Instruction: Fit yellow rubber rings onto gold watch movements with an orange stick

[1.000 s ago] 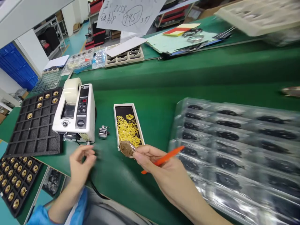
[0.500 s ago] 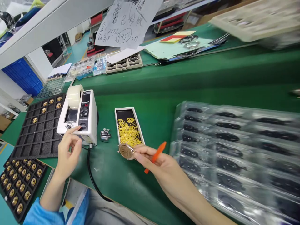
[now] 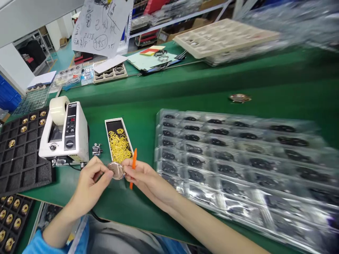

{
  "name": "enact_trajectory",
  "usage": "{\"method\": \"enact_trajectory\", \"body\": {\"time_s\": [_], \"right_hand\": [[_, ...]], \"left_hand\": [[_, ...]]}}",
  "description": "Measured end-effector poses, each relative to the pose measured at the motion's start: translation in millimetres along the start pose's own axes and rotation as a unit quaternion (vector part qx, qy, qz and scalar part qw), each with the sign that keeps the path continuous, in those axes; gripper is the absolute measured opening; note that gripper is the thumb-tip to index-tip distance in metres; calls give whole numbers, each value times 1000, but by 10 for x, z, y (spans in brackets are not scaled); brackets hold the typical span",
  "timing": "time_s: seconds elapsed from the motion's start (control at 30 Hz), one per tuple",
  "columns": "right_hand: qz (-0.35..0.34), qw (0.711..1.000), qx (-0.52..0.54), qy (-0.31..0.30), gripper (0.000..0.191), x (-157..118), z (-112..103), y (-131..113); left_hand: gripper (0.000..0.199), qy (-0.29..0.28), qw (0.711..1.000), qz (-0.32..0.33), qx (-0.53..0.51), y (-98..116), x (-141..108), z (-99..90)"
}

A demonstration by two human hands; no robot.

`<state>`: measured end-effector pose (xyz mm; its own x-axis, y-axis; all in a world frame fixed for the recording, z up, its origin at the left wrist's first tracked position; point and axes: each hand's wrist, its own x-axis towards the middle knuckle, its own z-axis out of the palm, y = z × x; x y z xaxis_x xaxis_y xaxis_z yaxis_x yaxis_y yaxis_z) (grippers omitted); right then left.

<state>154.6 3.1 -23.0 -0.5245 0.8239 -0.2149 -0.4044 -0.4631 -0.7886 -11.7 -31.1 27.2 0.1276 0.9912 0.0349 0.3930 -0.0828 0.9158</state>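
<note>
My right hand point(image 3: 140, 173) pinches a round metal watch case point(image 3: 116, 170) by its right edge. An orange pointed plastic stick point(image 3: 134, 164) is tucked between the same hand's fingers. My left hand point(image 3: 92, 181) is closed in a pinch, thumb and index fingertips at the left edge of the watch case; whether a thin piece of tape is between them cannot be made out. Just behind lies a white-rimmed box point(image 3: 107, 131) of yellow rings point(image 3: 119, 146). To the left stands a white tape dispenser point(image 3: 79, 123) with a tape roll point(image 3: 58, 107).
A small metal tally counter point(image 3: 96, 150) sits beside the dispenser. Black foam trays point(image 3: 16, 165) with gold-coloured parts are at left. Clear plastic trays point(image 3: 206, 148) of dark parts cover the right side. Another watch case point(image 3: 239, 98) lies behind them. Papers and a beige tray point(image 3: 225, 37) line the back ledge.
My left hand has left the tape dispenser's front and come right to the watch case. The view has swung right; my right hand still holds the watch case and orange stick.
</note>
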Motion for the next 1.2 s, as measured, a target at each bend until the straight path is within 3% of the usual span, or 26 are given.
{"method": "enact_trajectory", "body": {"time_s": [0.33, 0.63, 0.87, 1.0, 1.1, 1.2], "right_hand": [[0, 1000, -10, -9, 41, -63, 26, -3], [-4, 999, -31, 9, 43, -64, 31, -33], [-2, 999, -30, 15, 42, -71, 39, -36], [-13, 999, -38, 23, 42, -68, 33, -21], [-17, 999, -26, 42, 43, -60, 19, -11], [-9, 999, -9, 47, 43, -55, 19, 3]], "left_hand": [[23, 40, 999, -10, 1, -61, -13, 74], [24, 38, 999, -9, 2, -91, 2, 89], [24, 68, 996, 27, 50, -118, -7, 163], [20, 133, 966, 106, 193, -130, -24, 227], [9, 193, 929, 118, 293, -130, -33, 207], [8, 221, 924, 158, 269, -134, -16, 171]]}}
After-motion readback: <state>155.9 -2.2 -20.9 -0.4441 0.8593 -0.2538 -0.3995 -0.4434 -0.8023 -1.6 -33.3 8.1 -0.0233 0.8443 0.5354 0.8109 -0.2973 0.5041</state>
